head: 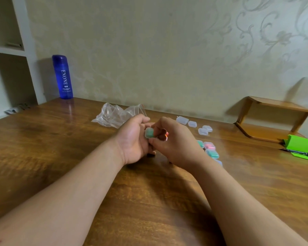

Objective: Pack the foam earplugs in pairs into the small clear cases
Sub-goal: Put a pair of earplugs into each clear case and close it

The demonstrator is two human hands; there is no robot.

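The case (148, 130), with green earplugs (148, 135) visible inside, is held clear of the surface (69, 153) between both hands, probably so the lid can be pressed shut. The left grip (134, 139) curls round its left side. The right grip (174, 144) pinches it between thumb and forefinger. Both forearms converge from the near edge. Filled cases (210, 148) lie just right of the hands, and empty cases (192, 123) lie farther back, likely to keep stock sorted.

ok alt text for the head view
Left hand and right hand hold a small clear case of green foam earplugs over a brown wooden table. Empty clear cases and filled cases lie at right, a crumpled plastic bag behind.
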